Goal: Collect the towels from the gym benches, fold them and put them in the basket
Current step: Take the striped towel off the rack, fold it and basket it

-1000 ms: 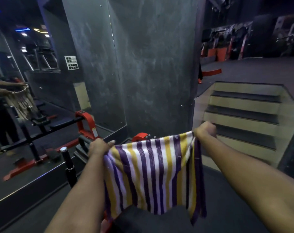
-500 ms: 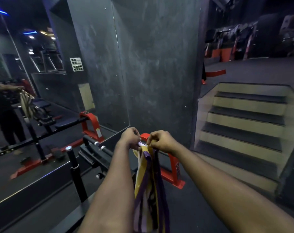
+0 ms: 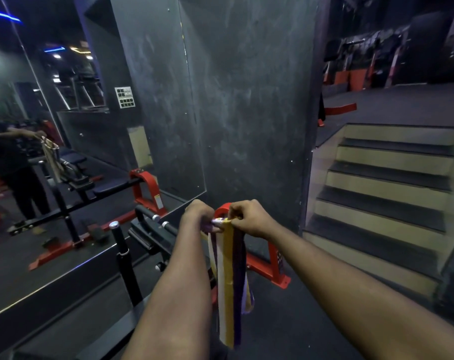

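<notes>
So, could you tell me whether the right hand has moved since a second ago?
Yes. The right hand has swung leftward, away from the stairs, meeting the left hand on the striped towel.

towel (image 3: pixel 229 281): soft woven cloth, matt, striped white, yellow and purple
wall (image 3: pixel 246 100): dark, matt, mottled like rough plaster
mirror (image 3: pixel 64 152): smooth glossy glass
frame (image 3: pixel 262 266): red painted metal, slight sheen
post (image 3: pixel 122 255): black metal, shiny chrome cap
steps (image 3: pixel 387 188): pale risers, dark matt treads
floor (image 3: pixel 285 320): dark, matt
</notes>
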Demonstrator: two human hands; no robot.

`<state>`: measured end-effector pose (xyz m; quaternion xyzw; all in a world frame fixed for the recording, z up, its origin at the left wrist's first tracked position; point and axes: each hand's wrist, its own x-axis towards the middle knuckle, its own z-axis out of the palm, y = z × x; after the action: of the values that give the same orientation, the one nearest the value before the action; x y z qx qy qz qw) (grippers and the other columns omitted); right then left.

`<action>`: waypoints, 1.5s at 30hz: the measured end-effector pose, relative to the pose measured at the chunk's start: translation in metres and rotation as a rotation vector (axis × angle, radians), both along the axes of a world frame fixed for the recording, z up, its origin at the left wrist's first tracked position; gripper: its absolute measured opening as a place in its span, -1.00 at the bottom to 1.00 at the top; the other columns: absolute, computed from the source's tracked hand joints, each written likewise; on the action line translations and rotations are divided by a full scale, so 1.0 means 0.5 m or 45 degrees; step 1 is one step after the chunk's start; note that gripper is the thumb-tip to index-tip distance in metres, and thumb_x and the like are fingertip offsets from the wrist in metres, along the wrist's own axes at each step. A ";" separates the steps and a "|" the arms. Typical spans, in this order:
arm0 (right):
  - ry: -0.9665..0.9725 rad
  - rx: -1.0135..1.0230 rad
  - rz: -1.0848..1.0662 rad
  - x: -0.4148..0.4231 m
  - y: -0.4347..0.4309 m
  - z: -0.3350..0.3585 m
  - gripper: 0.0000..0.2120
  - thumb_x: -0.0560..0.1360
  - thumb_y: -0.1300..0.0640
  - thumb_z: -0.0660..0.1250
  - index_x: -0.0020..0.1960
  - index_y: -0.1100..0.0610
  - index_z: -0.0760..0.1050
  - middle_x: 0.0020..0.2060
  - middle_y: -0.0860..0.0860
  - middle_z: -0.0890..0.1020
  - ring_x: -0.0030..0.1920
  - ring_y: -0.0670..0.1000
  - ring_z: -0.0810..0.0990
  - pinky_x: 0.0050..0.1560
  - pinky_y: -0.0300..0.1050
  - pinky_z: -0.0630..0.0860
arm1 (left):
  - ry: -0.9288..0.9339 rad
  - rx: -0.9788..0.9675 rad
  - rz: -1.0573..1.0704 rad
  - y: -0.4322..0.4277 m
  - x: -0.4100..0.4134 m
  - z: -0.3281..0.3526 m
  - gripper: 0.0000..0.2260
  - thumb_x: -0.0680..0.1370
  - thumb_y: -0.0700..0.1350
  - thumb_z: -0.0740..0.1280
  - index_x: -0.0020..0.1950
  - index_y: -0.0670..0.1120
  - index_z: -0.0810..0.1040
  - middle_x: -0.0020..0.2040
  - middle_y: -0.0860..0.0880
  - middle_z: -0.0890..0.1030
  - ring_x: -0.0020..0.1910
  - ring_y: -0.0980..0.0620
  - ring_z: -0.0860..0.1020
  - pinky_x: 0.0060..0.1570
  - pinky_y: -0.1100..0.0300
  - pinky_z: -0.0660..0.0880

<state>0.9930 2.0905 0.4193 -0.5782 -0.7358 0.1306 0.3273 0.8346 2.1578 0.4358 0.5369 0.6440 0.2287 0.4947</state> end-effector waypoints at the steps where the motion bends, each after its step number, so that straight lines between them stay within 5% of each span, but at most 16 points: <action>1: -0.012 -0.004 -0.005 0.004 0.000 0.006 -0.91 0.35 0.16 0.36 -0.26 -0.02 0.58 -0.37 -0.05 0.63 -0.30 -0.07 0.61 -0.22 -0.06 0.58 | 0.021 -0.019 -0.070 -0.008 -0.005 0.000 -0.87 0.49 -0.43 0.21 -0.15 -0.35 0.54 -0.40 -0.25 0.62 -0.35 -0.21 0.67 -0.06 -0.12 0.64; 3: -0.012 0.017 -0.012 0.015 0.003 0.020 -0.89 0.34 0.21 0.30 -0.24 0.04 0.57 -0.35 -0.02 0.65 -0.29 -0.03 0.61 -0.24 -0.12 0.55 | 0.146 -0.092 -0.206 -0.021 -0.022 -0.008 -0.87 0.47 -0.25 0.25 -0.08 -0.26 0.56 -0.31 -0.18 0.61 -0.34 -0.13 0.62 -0.18 -0.02 0.64; 7: 0.065 0.101 0.010 0.045 0.008 0.055 -0.86 0.35 0.25 0.25 -0.22 0.07 0.55 -0.33 0.00 0.64 -0.30 -0.03 0.59 -0.29 -0.22 0.47 | 0.520 -0.155 -0.483 -0.017 -0.061 -0.059 -0.48 0.32 0.04 0.46 0.22 -0.13 0.50 0.17 -0.22 0.58 -0.20 -0.11 0.65 -0.38 0.09 0.59; 9: 0.104 0.153 -0.009 0.063 0.009 0.070 -0.86 0.35 0.25 0.24 -0.22 0.07 0.54 -0.32 0.00 0.63 -0.32 -0.07 0.56 -0.31 -0.22 0.47 | 0.627 -0.063 -0.574 -0.007 -0.069 -0.103 -0.65 0.41 -0.02 0.48 0.11 -0.15 0.55 0.08 -0.25 0.61 -0.35 -0.03 0.56 -0.47 0.20 0.51; 11: 0.115 0.226 -0.064 0.084 0.012 0.085 -0.86 0.35 0.26 0.25 -0.23 0.09 0.55 -0.35 -0.01 0.61 -0.35 -0.11 0.51 -0.33 -0.27 0.43 | 0.704 0.041 -0.638 0.004 -0.078 -0.145 -0.82 0.44 -0.09 0.49 -0.05 -0.13 0.60 -0.02 -0.23 0.61 -0.33 -0.03 0.53 -0.35 0.10 0.56; 14: 0.100 0.301 -0.204 0.127 0.020 0.097 -0.88 0.35 0.27 0.27 -0.27 0.09 0.53 -0.37 -0.02 0.59 -0.35 -0.09 0.49 -0.31 -0.26 0.38 | 0.873 0.252 -0.623 0.011 -0.100 -0.163 -0.72 0.39 -0.06 0.52 0.06 -0.11 0.66 0.01 -0.13 0.67 -0.11 -0.02 0.61 0.00 0.09 0.58; 19: 0.030 0.186 -0.536 0.217 0.032 0.058 -0.87 0.34 0.22 0.22 -0.28 0.00 0.43 -0.37 -0.02 0.59 -0.27 0.04 0.57 -0.22 -0.06 0.54 | 0.316 0.552 -0.390 0.033 -0.159 -0.085 -0.59 0.15 0.07 0.60 -0.16 -0.15 0.66 -0.27 -0.06 0.66 -0.29 -0.01 0.58 -0.23 0.12 0.51; 24: -0.010 -0.044 -0.694 0.250 0.040 0.018 -0.78 0.31 0.27 0.17 -0.21 -0.06 0.35 -0.23 0.06 0.60 -0.20 0.16 0.58 -0.14 0.07 0.62 | -0.102 0.735 -0.413 0.020 -0.158 -0.013 -0.69 0.31 -0.35 0.56 -0.17 -0.18 0.44 -0.30 -0.16 0.53 -0.26 -0.02 0.50 -0.38 0.21 0.47; 28: -0.173 -0.297 -0.705 0.249 0.039 0.005 -0.87 0.33 0.18 0.31 -0.30 -0.04 0.50 -0.12 0.02 0.69 -0.08 0.08 0.65 -0.05 -0.03 0.61 | 0.005 0.851 -0.283 0.003 -0.144 -0.006 -0.52 0.30 -0.34 0.57 0.10 -0.07 0.45 -0.28 -0.10 0.55 -0.29 0.05 0.52 -0.32 0.18 0.50; 31: -0.274 -0.420 -0.799 0.222 0.028 0.029 -0.95 0.37 0.07 0.37 -0.19 -0.04 0.61 -0.09 -0.05 0.68 0.04 0.03 0.60 0.12 0.01 0.39 | 0.054 0.928 -0.282 0.000 -0.134 0.012 -0.50 0.29 -0.28 0.57 0.10 0.03 0.45 -0.26 -0.13 0.58 -0.28 0.07 0.53 -0.24 0.10 0.52; 34: -0.101 -0.304 -0.206 0.135 0.040 0.075 -0.63 0.38 0.01 0.47 0.18 -0.08 0.56 0.14 -0.13 0.60 0.16 -0.11 0.48 0.35 0.11 0.31 | 0.040 1.080 -0.410 0.003 -0.092 0.059 -0.55 0.28 -0.25 0.52 0.06 0.01 0.43 -0.31 0.01 0.61 -0.33 0.14 0.49 -0.21 0.14 0.48; 37: 0.247 -0.240 0.237 0.025 0.054 0.116 -0.48 0.29 0.03 0.56 0.22 0.00 0.52 0.10 -0.07 0.64 0.09 -0.10 0.60 0.16 -0.13 0.52 | 0.052 1.214 -0.399 -0.002 -0.044 0.102 -0.65 0.37 -0.28 0.43 0.05 -0.05 0.38 -0.33 0.03 0.60 -0.37 0.10 0.50 -0.28 0.13 0.47; 41: 0.151 0.009 0.150 -0.007 0.071 0.160 -0.89 0.35 0.16 0.48 -0.17 0.14 0.57 -0.35 -0.01 0.57 -0.31 -0.11 0.48 -0.25 -0.12 0.43 | -0.013 1.192 -0.261 0.010 -0.065 0.086 -0.64 0.40 -0.05 0.48 0.05 -0.01 0.35 -0.19 -0.09 0.65 -0.23 0.00 0.61 -0.20 0.04 0.54; 45: 0.270 0.158 0.081 0.004 0.076 0.178 -0.90 0.38 0.24 0.31 -0.25 0.11 0.58 -0.33 0.06 0.64 -0.27 -0.08 0.54 -0.20 -0.06 0.51 | 0.097 0.886 -0.525 0.003 -0.087 0.002 -0.66 0.35 0.02 0.46 0.10 0.05 0.52 0.02 -0.01 0.68 0.01 -0.01 0.64 0.05 0.01 0.58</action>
<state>0.9948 2.1287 0.5083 -0.5161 -0.7218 0.1556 0.4340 0.7913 2.1593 0.4366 0.7983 0.4248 0.3090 0.2946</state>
